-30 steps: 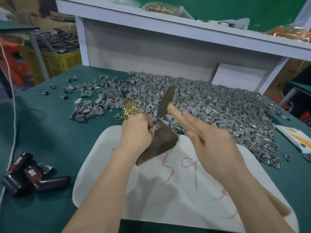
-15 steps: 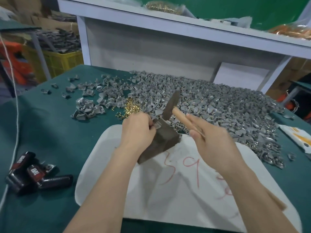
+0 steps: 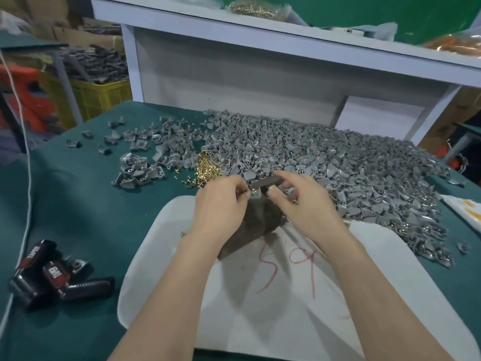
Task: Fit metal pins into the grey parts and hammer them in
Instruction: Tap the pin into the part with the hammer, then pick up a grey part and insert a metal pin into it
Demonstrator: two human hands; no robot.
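A dark block (image 3: pixel 256 225) lies on the white board (image 3: pixel 286 295). My left hand (image 3: pixel 221 201) pinches a small grey part (image 3: pixel 253 194) on the block's far end. My right hand (image 3: pixel 302 201) grips the hammer by its wooden handle; the dark hammer head (image 3: pixel 265 182) lies low, right on the part. A big heap of grey parts (image 3: pixel 338 162) covers the green table behind. A small pile of brass pins (image 3: pixel 207 169) lies just beyond my left hand.
A smaller cluster of grey parts (image 3: pixel 138 173) sits at the left. Dark red-and-black tools (image 3: pixel 52 277) lie near the table's left edge by a white cord (image 3: pixel 26 204). A white shelf (image 3: pixel 260 27) rises behind the heap. A yellow crate (image 3: pixel 101 92) stands far left.
The hammer head has come down from a raised position onto the grey part on the block. My right hand moved forward and down with it. My left hand stayed on the part.
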